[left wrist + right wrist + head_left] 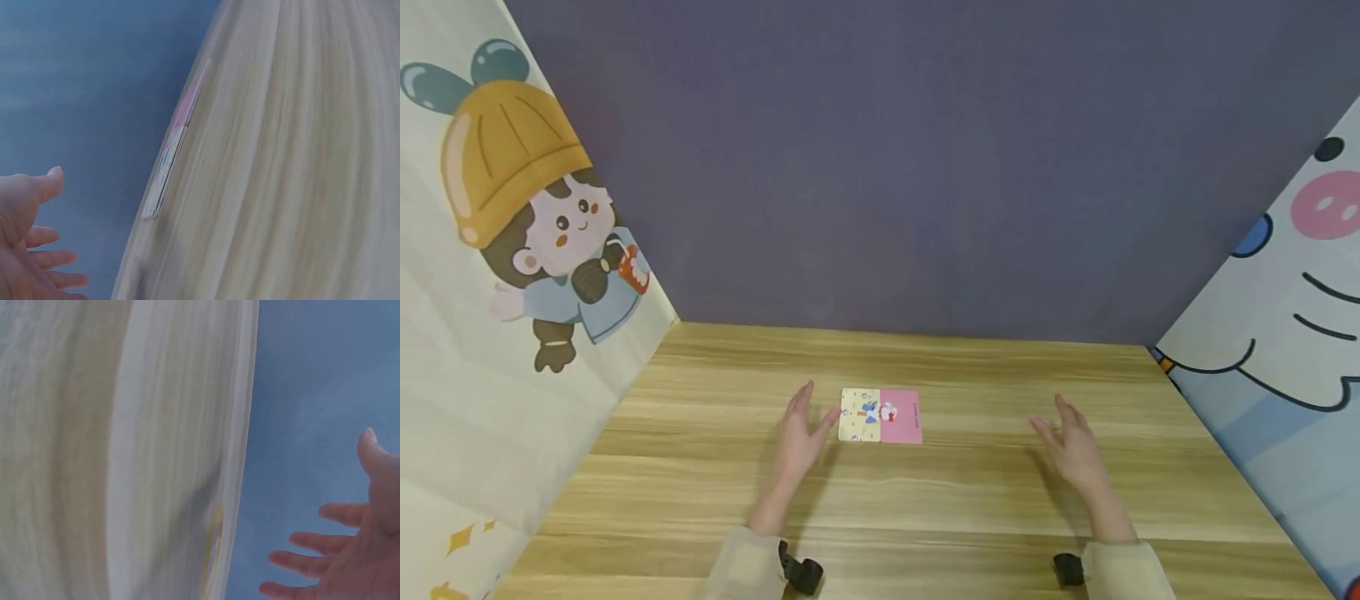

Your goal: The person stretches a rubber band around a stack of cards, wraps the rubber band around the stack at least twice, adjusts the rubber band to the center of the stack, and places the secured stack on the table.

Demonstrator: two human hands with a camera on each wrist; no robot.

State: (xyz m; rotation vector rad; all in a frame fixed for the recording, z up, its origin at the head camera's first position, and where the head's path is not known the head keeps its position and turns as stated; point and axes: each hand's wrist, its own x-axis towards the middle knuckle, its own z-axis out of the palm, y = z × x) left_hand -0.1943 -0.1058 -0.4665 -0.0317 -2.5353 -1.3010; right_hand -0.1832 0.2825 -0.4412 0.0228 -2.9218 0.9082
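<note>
A small booklet lies spread flat on the wooden table, its left half pale yellow with little cartoon figures and its right half pink. Seen edge-on in the left wrist view, the booklet shows thin layers under its pale half. My left hand hovers over the table with fingers spread, thumb tip right by the booklet's left edge in the head view. Farther off on the right, my right hand is also raised with straight fingers and an empty palm. Both hands cast shadows on the wood.
A dark grey-blue panel rises behind the table. White side panels with cartoon prints stand at left and right. Black wrist cameras sit at both cuffs. A thin yellow outline shows near the table edge in the right wrist view.
</note>
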